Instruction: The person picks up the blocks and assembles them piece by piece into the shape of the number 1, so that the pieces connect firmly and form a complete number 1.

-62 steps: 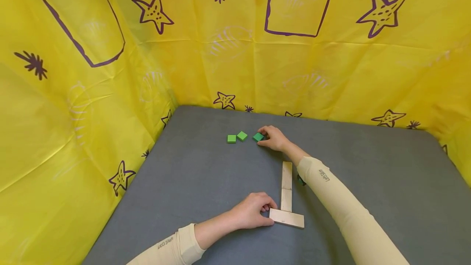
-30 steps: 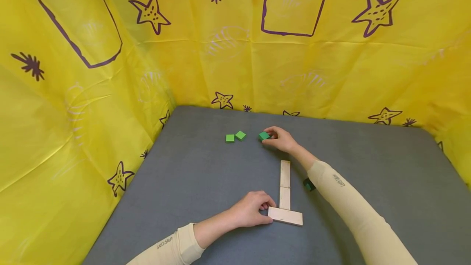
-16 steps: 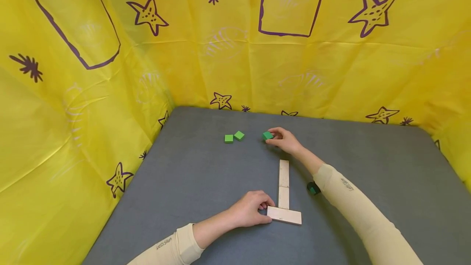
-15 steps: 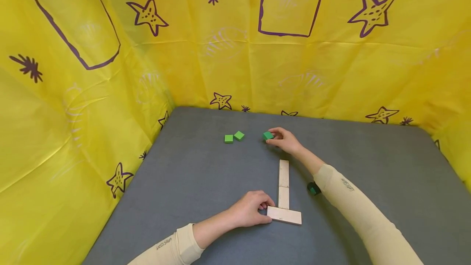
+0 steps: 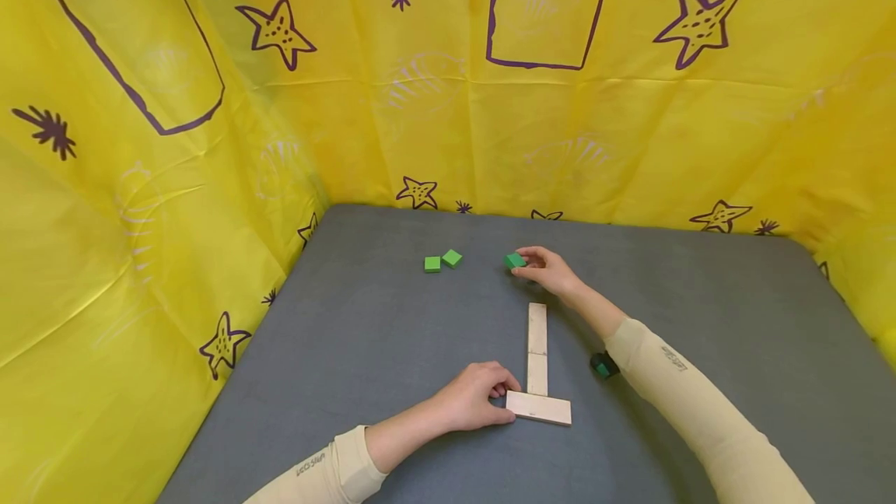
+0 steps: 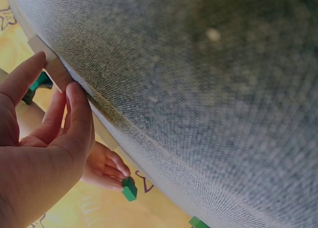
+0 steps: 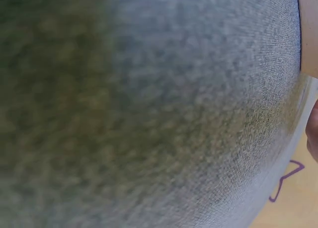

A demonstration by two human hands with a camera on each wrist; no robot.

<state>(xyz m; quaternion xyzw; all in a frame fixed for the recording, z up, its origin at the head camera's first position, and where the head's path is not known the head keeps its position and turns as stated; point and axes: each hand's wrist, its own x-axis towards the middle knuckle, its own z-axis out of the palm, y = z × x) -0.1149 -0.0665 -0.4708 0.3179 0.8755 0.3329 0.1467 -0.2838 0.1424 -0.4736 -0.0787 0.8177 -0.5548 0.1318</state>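
In the head view my left hand point(image 5: 472, 399) pinches the left end of a crosswise wooden plank point(image 5: 539, 407) by its edges. Two more planks, a far one point(image 5: 537, 329) and a near one point(image 5: 537, 374), lie end to end behind it, forming an upside-down T. Beyond them my right hand point(image 5: 549, 271) holds a dark green square block point(image 5: 514, 260) between thumb and fingers. The left wrist view shows the same green block point(image 6: 129, 189) at the right fingertips. Fabric fills most of the right wrist view, and the block is hidden there.
Two light green blocks, a left one point(image 5: 432, 264) and a right one point(image 5: 452, 258), lie left of my right hand. A small black device point(image 5: 603, 365) sits by the right wrist. Yellow patterned cloth point(image 5: 434, 123) walls the grey table point(image 5: 378, 317) at back and sides.
The right hand has drawn the dark green block rightward, widening its gap from the light green blocks. The left hand stays at the plank. The head view has shifted slightly.
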